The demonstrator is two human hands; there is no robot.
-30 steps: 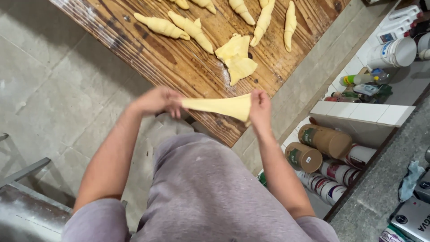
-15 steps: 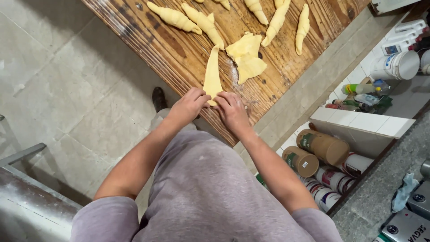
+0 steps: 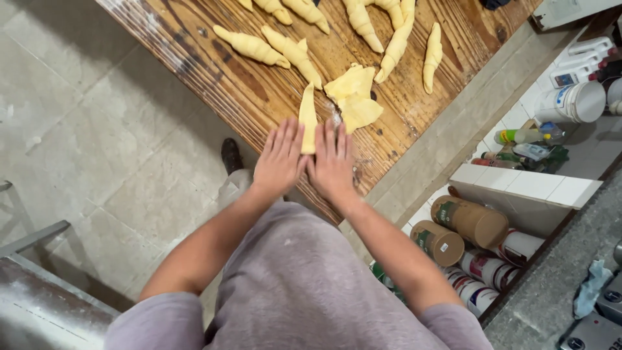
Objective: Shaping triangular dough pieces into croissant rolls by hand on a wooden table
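I see both hands flat on the wooden table, fingers stretched out and spread, gripping nothing. The left hand and the right hand lie side by side, palms down, with the wide end of a long dough triangle caught between and under their inner fingers. The dough strip runs straight away from the fingertips, narrowing to a point further up the table. Just beyond the right fingertips, a little to the right, sits a small pile of cut dough pieces, close to the strip but not clearly touching it. Past the tips of both hands, further across the board, lie shaped rolls in a loose row, some slanting left, others upright toward the far edge. To the left of the left hand the table ends and grey floor tiles show, with a dark shoe just beside the wrist. Well to the right of the right hand, beyond the table edge, I see brown cylindrical containers lying on their sides and a white tub.
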